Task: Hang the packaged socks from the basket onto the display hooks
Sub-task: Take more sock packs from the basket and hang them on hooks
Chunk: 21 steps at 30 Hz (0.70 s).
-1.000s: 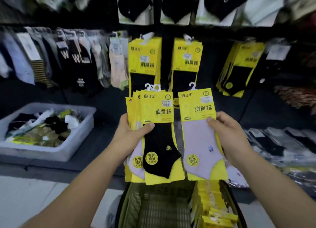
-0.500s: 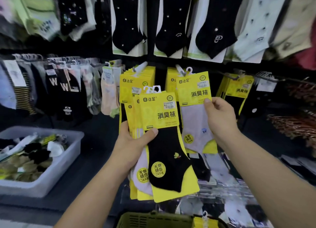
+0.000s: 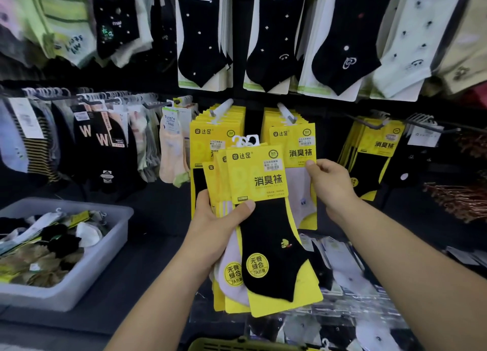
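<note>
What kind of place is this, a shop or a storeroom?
Likely a shop's sock aisle. Rows of display hooks carry packaged socks, the yellow packs bear price stickers, and a grey bin holds loose socks. The left hand grips a stack of packs; the right hand pinches another pack.

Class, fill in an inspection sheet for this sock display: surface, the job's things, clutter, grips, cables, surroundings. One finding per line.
surface: dark shelf below the hooks, partly covered.
job's things: fan of yellow packs, black sock in front; pale-sock pack at the front of the stack on the right hook, cannot tell if fully hung; green basket, only its rim shows at the bottom edge.
clutter: grey tub of loose socks; clear-wrapped socks lying on the shelf.
grips: left hand grips the fan; right hand pinches the pale-sock pack.
cables: nothing seen.
surroundings: hanging socks above and to the left.
</note>
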Tool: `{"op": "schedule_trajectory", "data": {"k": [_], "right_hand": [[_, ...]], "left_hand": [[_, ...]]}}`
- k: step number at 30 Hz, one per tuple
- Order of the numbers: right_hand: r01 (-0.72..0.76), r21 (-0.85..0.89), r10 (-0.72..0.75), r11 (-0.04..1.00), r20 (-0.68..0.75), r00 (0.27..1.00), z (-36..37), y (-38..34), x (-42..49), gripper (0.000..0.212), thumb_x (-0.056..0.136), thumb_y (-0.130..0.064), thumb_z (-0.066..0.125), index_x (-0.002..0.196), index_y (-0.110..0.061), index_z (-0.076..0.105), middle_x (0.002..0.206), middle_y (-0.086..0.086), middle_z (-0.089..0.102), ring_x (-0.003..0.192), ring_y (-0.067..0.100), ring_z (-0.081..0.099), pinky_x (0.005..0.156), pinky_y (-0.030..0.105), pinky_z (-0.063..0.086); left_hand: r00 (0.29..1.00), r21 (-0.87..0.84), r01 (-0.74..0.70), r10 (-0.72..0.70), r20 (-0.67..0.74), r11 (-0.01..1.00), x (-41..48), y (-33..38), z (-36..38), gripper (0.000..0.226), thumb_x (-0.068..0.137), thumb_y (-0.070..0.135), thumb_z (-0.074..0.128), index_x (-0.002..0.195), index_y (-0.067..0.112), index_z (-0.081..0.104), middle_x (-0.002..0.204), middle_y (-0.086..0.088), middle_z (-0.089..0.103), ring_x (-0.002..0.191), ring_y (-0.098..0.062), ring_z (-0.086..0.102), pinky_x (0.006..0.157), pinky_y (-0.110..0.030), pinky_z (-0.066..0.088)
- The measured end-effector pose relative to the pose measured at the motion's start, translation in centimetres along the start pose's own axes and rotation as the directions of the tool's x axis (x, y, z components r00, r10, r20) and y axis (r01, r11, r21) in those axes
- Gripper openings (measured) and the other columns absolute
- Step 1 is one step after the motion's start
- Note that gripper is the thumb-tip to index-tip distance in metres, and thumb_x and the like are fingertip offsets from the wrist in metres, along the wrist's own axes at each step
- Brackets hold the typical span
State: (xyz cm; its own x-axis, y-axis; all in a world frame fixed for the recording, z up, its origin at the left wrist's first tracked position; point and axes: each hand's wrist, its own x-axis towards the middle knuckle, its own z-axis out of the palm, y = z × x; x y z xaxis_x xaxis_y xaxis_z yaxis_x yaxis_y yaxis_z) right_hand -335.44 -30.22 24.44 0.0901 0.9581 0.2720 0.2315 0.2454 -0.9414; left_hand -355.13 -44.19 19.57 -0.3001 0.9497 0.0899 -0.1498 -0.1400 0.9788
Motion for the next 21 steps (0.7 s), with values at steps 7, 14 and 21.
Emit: {"op": "schedule_trajectory", "data": {"k": [7,14,21], "right_hand": [[-0.013,-0.035,0.008,0.999,-0.117,0.993,0.2,0.8,0.1,0.023,0.094,-0.031,0.068,0.099,-0.008,0.071,0.091,0.003,0.069,0.087,0.019,0.063,0.068,0.026,0.046],[0.081,0.098,-0.099,0.992,0.189,0.977,0.1,-1.9,-6.2,0.053,0.079,-0.07,0.063,0.081,-0.017,0.067,0.07,-0.008,0.066,0.06,0.003,0.058,0.055,0.019,0.048],[0.088,0.061,-0.101,0.994,0.264,0.959,0.4,-1.8,-8.0,0.022,0.081,-0.03,0.082,0.09,-0.013,0.069,0.082,0.008,0.076,0.081,0.026,0.074,0.079,0.045,0.06]], "left_hand": [[1.0,0.011,-0.004,0.004,-0.009,1.0,0.1,-0.3,0.0,0.069,0.068,0.046,0.09,0.127,0.034,0.055,0.11,0.014,0.08,0.1,-0.011,0.079,0.085,-0.035,0.059],[0.999,0.018,-0.021,0.021,-0.027,1.0,-0.1,-0.9,0.3,0.069,0.068,0.047,0.09,0.126,0.037,0.054,0.11,0.016,0.079,0.101,-0.01,0.079,0.086,-0.036,0.06],[0.997,0.024,-0.06,0.061,-0.037,0.998,-0.7,-1.2,0.8,0.084,0.058,0.056,0.092,0.128,0.035,0.053,0.113,0.015,0.079,0.105,-0.011,0.078,0.089,-0.039,0.061]]}}
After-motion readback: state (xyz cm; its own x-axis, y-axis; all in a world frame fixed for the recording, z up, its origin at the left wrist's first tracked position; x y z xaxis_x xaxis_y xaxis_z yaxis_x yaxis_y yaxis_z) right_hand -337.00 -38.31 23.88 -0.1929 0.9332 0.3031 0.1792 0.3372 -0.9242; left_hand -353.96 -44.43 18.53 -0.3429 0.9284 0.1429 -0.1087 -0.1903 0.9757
